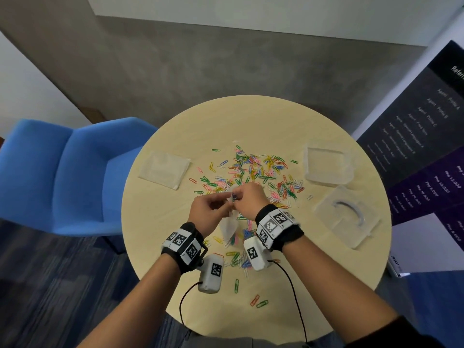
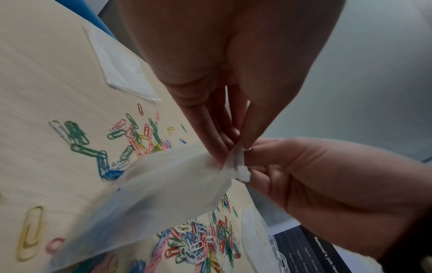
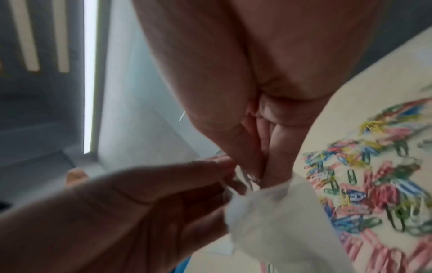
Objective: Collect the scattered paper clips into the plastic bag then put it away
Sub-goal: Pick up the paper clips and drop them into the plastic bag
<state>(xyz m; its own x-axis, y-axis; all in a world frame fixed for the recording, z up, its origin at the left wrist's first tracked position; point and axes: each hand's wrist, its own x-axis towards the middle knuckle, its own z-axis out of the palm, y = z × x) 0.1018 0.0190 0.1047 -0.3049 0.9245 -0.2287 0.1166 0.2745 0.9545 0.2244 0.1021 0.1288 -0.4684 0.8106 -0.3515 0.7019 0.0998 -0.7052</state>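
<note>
A small clear plastic bag [image 1: 229,226] hangs above the round table [image 1: 263,116], held by its top edge between both hands. My left hand [image 1: 223,200] pinches the bag's mouth from the left, and my right hand [image 1: 241,197] pinches it from the right. In the left wrist view the left fingertips [image 2: 224,147] and the right hand [image 2: 253,166] meet on the bag's rim [image 2: 238,162]. The bag [image 3: 280,221] is blurred in the right wrist view. Several coloured paper clips [image 1: 256,169] lie scattered across the table, some under the bag.
A second flat plastic bag [image 1: 164,169] lies at the table's left. A clear plastic box [image 1: 326,164] and its lid [image 1: 347,217] sit at the right. A blue chair [image 1: 65,172] stands left of the table, a dark banner [image 1: 426,136] to the right.
</note>
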